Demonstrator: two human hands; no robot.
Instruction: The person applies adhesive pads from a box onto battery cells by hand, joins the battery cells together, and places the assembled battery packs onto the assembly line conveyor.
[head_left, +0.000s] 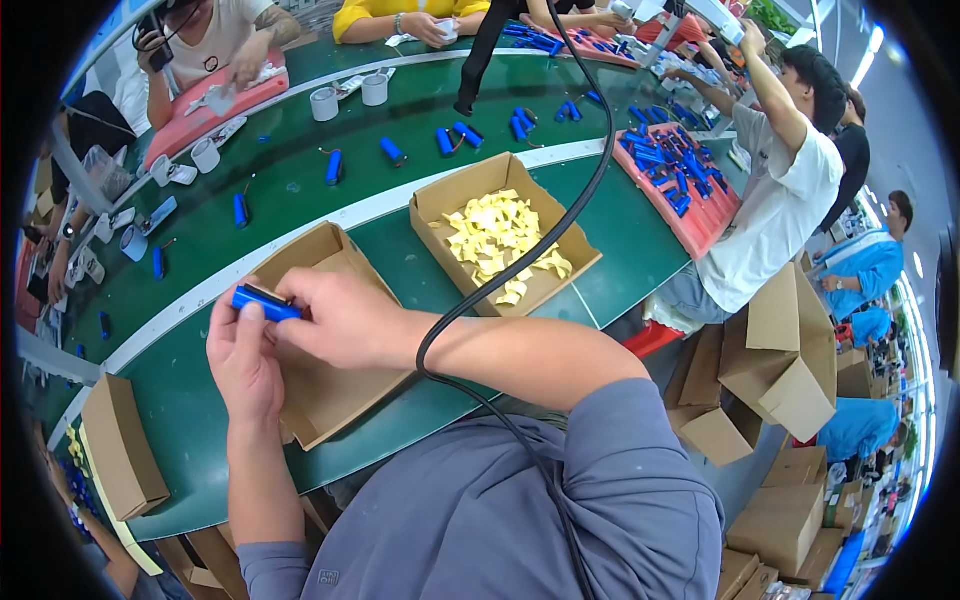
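Both hands meet over a shallow cardboard tray (352, 400) and hold one blue battery pack (268, 304) between them. My left hand (245, 362) grips its left end, with the thumb against its near side. The fingers of my right hand (345, 318) are closed on the pack's right end. A black strip shows along the top of the pack. Right of this tray stands another cardboard tray (428, 228) heaped with small yellow pieces (497, 235). A black cable (500, 278) hangs across the view and passes over my right forearm.
Several blue battery packs (334, 167) with thin wires lie spaced along the green belt (290, 205). A red tray (690, 225) full of blue packs sits at the right, beside a seated co-worker (775, 190). A cardboard box (122, 445) stands left; open cartons (775, 350) stand right.
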